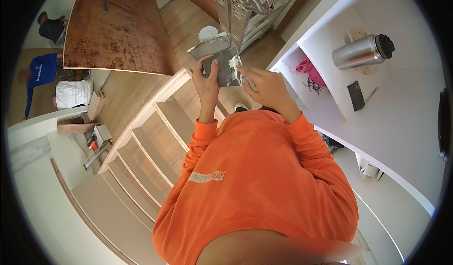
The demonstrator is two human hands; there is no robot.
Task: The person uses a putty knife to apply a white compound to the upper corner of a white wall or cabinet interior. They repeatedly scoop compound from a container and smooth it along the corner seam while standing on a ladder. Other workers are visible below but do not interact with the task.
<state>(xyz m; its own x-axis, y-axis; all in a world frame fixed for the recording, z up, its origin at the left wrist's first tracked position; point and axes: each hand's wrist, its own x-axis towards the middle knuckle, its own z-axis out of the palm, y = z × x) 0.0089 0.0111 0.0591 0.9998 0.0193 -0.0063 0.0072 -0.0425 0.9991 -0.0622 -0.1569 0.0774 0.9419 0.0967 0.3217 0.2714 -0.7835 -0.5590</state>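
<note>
Presently, left hand (206,82) grips dark plate (218,68); right hand (270,86) curled at plate's right edge, by white paste (233,63), hold unclear.

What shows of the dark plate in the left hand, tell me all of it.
The dark plate is thin, flat and roughly square, perhaps metal or plastic. White paste is smeared along its right side. Held up at a slant, it has the left hand gripping its left side, thumb on its face. The right hand is at its right edge; exact contact is unclear.
</note>
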